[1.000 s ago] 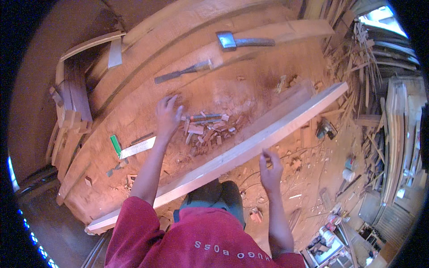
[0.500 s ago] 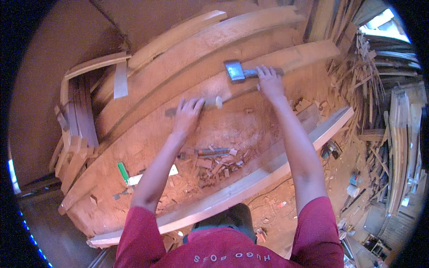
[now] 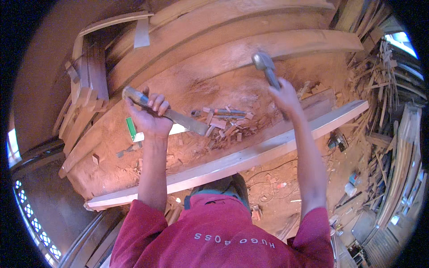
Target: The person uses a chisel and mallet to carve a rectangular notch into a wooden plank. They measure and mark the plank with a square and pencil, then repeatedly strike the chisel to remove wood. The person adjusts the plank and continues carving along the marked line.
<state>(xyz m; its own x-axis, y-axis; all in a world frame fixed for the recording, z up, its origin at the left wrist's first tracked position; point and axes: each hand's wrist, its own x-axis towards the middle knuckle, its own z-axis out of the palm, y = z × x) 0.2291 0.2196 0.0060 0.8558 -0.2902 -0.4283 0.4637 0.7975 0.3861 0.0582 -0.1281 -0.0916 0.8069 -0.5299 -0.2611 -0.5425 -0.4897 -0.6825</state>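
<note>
My left hand (image 3: 149, 117) is raised over the dusty wooden work surface, its fingers wrapped round a chisel (image 3: 188, 122). The chisel's handle end points up and left, while the wide flat blade slants down to the right, toward a heap of wood chips (image 3: 225, 126). Higher and to the right, my right hand (image 3: 286, 97) grips a hammer (image 3: 263, 62) by its dark handle. The hammer's metal head is apart from everything, pointing away from me. A long pale timber (image 3: 232, 163) runs across in front of my body, below both hands.
A green-and-white object (image 3: 130, 128) lies left of the chips. Curved boards (image 3: 214, 35) are at the far side, with stacked lengths of wood (image 3: 93, 73) on the left. Piled offcuts (image 3: 386, 76) and leaning planks (image 3: 402, 147) line the right. A cable (image 3: 272, 172) trails over the floor.
My left hand has come nearer and left, turning the chisel so its blade points down right. My right hand has come nearer, and the hammer now stands more upright. The view has shifted slightly.
</note>
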